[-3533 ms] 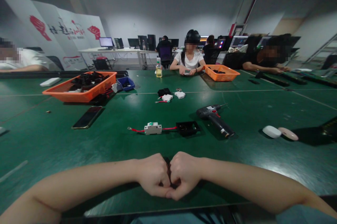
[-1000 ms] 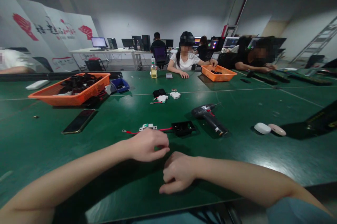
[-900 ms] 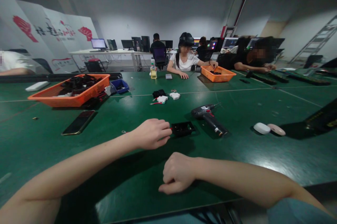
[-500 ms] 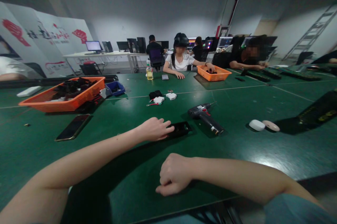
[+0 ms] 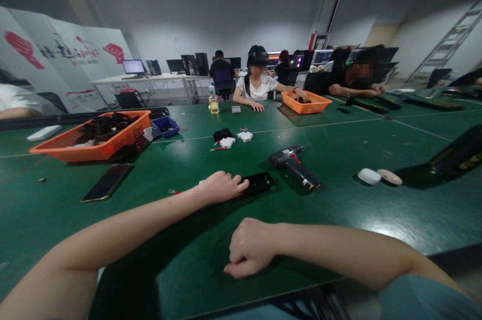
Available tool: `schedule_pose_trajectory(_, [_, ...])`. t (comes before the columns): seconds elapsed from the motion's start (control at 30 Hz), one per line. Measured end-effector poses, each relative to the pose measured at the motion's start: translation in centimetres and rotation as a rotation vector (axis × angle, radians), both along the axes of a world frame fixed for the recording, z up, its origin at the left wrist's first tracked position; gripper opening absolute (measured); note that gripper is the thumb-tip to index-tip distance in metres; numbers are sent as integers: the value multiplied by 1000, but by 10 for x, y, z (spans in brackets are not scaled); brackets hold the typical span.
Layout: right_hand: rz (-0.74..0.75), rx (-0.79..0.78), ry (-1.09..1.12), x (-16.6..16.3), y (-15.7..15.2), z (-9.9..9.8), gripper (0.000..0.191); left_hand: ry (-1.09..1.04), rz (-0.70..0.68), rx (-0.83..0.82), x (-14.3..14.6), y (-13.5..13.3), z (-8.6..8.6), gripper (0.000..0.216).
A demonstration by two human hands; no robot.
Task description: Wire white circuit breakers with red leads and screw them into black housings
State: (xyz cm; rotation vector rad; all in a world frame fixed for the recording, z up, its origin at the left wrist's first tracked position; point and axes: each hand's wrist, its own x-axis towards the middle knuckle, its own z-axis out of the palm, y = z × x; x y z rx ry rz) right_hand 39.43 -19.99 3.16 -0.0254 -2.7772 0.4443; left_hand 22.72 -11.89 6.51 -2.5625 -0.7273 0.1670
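My left hand [image 5: 222, 187] reaches forward over a white breaker with red wires [image 5: 173, 191], hiding most of it. Its fingers are pressed together and pinch the near left edge of a black frame [image 5: 259, 182]. My right hand [image 5: 250, 252] rests on the green table [image 5: 339, 209] near the front edge as a closed fist, thumb down; what it holds, if anything, is hidden. A black cordless screwdriver [image 5: 295, 165] lies just right of the black frame.
An orange basket of black parts [image 5: 94, 135], a blue bin [image 5: 165, 126] and a phone [image 5: 106, 182] are on the left. More breakers [image 5: 228, 141] lie mid-table. Two oval cases [image 5: 378, 176] are at the right. People sit across by another orange basket [image 5: 307, 103].
My hands were joined at the table's front edge; the left one then reached forward over the breaker to the black frame. The right fist stayed put. The view drifted slightly right.
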Motion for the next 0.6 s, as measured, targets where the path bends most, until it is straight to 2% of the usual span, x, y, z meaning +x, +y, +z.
schedule_pose_trajectory(0.6, [-10,21,-2,-1,0,-3,44,-61,49,27,4,-4,-8,45])
